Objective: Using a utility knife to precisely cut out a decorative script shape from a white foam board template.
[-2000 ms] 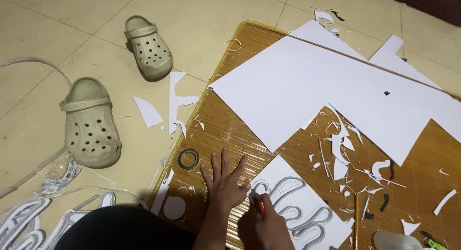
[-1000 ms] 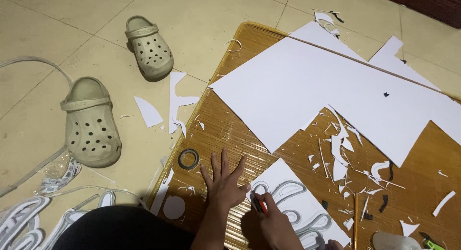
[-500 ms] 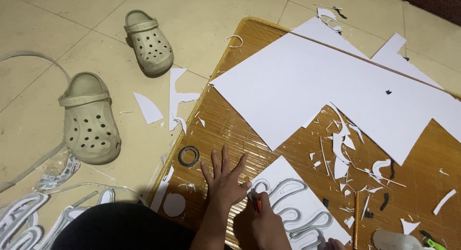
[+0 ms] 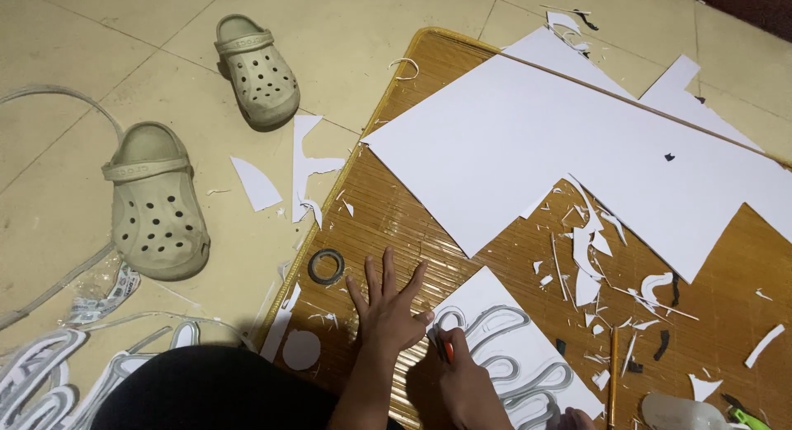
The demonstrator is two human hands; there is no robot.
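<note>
Lying on the brown mat (image 4: 388, 199), near its lower edge, a small white sheet (image 4: 528, 356) with grey outlined curves, long axis running from upper left to lower right. Left hand (image 4: 386, 302) flat beside its upper-left corner, fingers spread. Right hand (image 4: 464, 379) on the sheet, fingers pinching an orange cutter (image 4: 448, 350) at that corner.
</note>
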